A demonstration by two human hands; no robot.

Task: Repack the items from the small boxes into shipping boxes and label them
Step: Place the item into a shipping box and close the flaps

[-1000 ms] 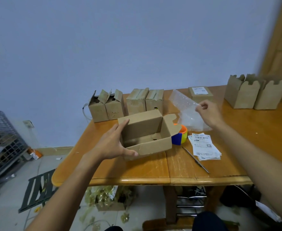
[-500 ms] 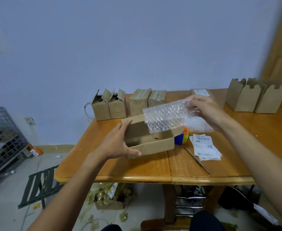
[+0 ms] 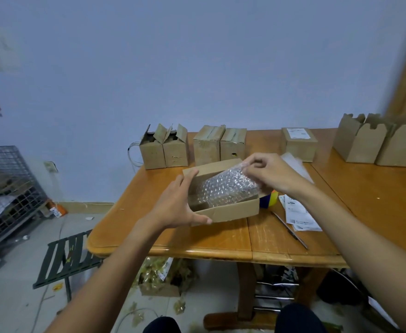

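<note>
An open cardboard shipping box (image 3: 230, 211) lies on the wooden table (image 3: 221, 239). My left hand (image 3: 180, 203) holds its left end, thumb along the front wall and fingers on the far corner. A sheet of bubble wrap (image 3: 228, 188) lies partly inside the box. My right hand (image 3: 269, 175) pinches the sheet's upper right edge above the box's right end. A round blue, yellow and orange item (image 3: 269, 200) sits just right of the box, mostly hidden.
Several small cardboard boxes (image 3: 165, 150) stand along the table's far edge, a labelled one (image 3: 299, 144) and taller open ones (image 3: 375, 143) further right. Paper labels (image 3: 298, 216), a thin metal tool (image 3: 289, 229) and more bubble wrap (image 3: 295, 164) lie to the right.
My right hand has carried the bubble wrap from the right side of the table over the box and lowered it inside. My left hand has stayed on the box's left end.
</note>
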